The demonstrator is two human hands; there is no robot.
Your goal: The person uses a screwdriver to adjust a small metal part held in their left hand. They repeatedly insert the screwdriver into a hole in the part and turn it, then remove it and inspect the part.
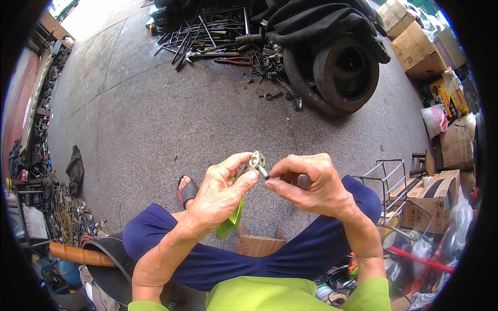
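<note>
My left hand [220,189] is closed, with thumb and fingers pinching a small silver metal fitting [254,160]. A round eye and a short stem show on the fitting. Below the palm hangs a flat bright green piece [230,224]; whether it joins the fitting is hidden. Close beside it, my right hand [316,181] is wrapped round a tool with a dark, rounded handle end [304,181]. Its thumb and forefinger meet at a small dark tip by the fitting's stem. The fingers hide most of the tool, so its kind is unclear.
A low wooden stool [259,244] stands between my knees. Ahead lie a heap of hand tools [207,39] and black tyres [346,70]. Cardboard boxes [433,199] and a wire rack [391,181] are at right. A black bucket [111,259] and cables [65,217] sit at left.
</note>
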